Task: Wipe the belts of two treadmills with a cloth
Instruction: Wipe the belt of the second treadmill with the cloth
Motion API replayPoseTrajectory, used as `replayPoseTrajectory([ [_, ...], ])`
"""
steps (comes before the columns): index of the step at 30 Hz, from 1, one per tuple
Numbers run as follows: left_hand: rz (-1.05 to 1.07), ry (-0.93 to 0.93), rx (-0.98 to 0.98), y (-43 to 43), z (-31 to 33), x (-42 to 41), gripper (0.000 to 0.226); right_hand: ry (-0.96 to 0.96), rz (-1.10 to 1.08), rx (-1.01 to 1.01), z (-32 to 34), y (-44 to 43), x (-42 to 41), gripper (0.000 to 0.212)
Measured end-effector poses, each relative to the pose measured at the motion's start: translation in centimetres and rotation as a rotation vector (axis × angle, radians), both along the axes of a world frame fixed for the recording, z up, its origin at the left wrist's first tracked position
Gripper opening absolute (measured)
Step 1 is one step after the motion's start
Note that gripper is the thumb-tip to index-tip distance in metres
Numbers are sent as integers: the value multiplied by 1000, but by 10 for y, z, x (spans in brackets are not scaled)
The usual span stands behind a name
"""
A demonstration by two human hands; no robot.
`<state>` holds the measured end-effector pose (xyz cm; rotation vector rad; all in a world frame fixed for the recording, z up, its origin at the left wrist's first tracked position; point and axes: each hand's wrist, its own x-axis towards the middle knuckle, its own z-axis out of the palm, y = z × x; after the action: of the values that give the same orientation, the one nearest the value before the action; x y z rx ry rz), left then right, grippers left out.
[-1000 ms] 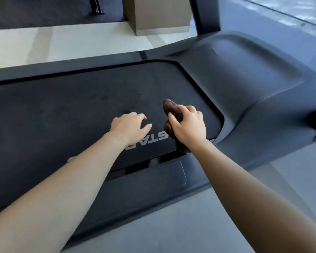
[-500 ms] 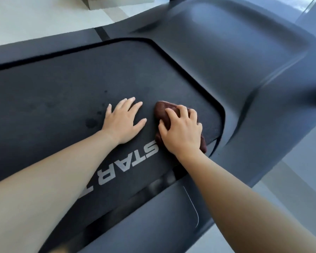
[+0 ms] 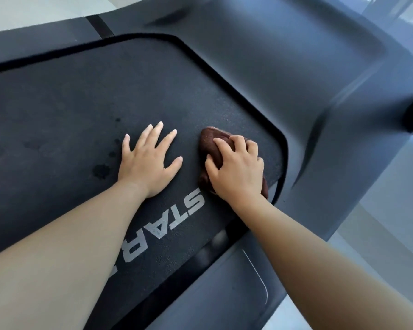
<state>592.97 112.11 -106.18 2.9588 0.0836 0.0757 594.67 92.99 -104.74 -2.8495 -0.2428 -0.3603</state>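
One treadmill (image 3: 284, 75) fills nearly the whole view, its dark grey moulded housing curving round the right side and the far end. Its belt (image 3: 69, 103), black and finely textured, runs off to the left inside a raised black border that turns a rounded corner at the right. Pale floor (image 3: 34, 10) shows at the top left and again down the right edge. Two bare forearms reach in from the bottom: the left forearm (image 3: 69, 246) crosses the belt, and the right forearm (image 3: 320, 253) crosses the grey end cover (image 3: 224, 294). The left grip (image 3: 146, 163) lies flat on the belt, palm down, fingers straight and spread, holding nothing. Just beside it but not touching, the right grip (image 3: 236, 172) bears down on the cloth (image 3: 209, 139), fingers curled over its top and thumb dug into its folds. That cloth, dark brown and bunched, sits on the belt near the rounded right corner, mostly covered by the right grip. Grey lettering (image 3: 167, 225) reading "STAR" is printed on the belt below both grips, its far end hidden by the left forearm. Small dark spots (image 3: 100, 170) mark the belt just left of the left grip.
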Motion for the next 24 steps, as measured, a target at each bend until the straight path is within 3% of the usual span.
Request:
replayPoseTrajectory([
  [10, 22, -6, -46, -1, 4, -6, 63, 62, 210, -24, 11, 17, 117, 46],
  [19, 17, 14, -5, -7, 12, -3, 61, -5, 259, 14, 7, -32, 34, 39],
  [24, 160, -2, -52, 1, 7, 11, 60, -2, 249, 18, 3, -28, 43, 42],
])
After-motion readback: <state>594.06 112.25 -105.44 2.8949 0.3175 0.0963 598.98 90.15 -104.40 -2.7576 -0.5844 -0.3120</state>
